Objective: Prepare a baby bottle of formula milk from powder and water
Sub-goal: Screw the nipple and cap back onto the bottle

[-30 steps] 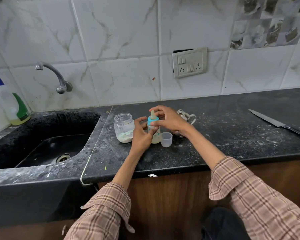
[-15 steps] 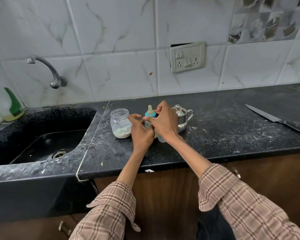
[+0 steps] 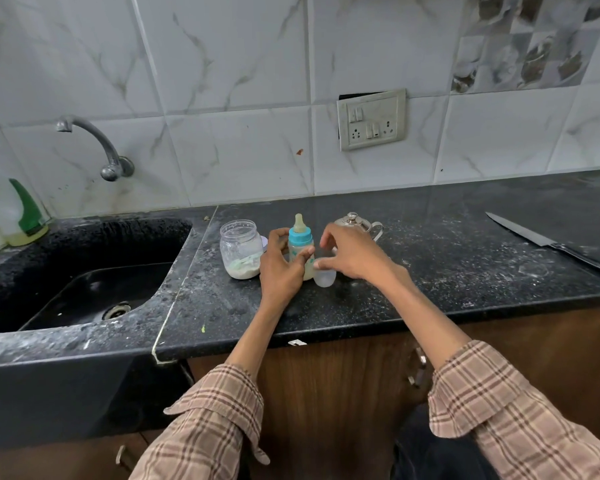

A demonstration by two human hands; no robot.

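Note:
A baby bottle (image 3: 300, 242) with a blue collar and pale teat stands upright on the black counter (image 3: 430, 271), holding pale milk. My left hand (image 3: 280, 268) grips its body from the left. My right hand (image 3: 352, 252) reaches down beside it, thumb and fingers around the clear bottle cap (image 3: 324, 276) standing on the counter. A glass jar (image 3: 241, 248) with white powder at its bottom stands open to the left of the bottle. A small steel pot (image 3: 357, 223) with a lid sits behind my right hand.
A black sink (image 3: 84, 282) with a wall tap (image 3: 94, 143) lies at the left, a dish-soap bottle (image 3: 18, 209) in its corner. A large knife (image 3: 551, 245) lies at the counter's right. The counter is dusted with powder.
My right hand has left the bottle's collar and dropped to the clear cap on its right. My left hand keeps hold of the bottle.

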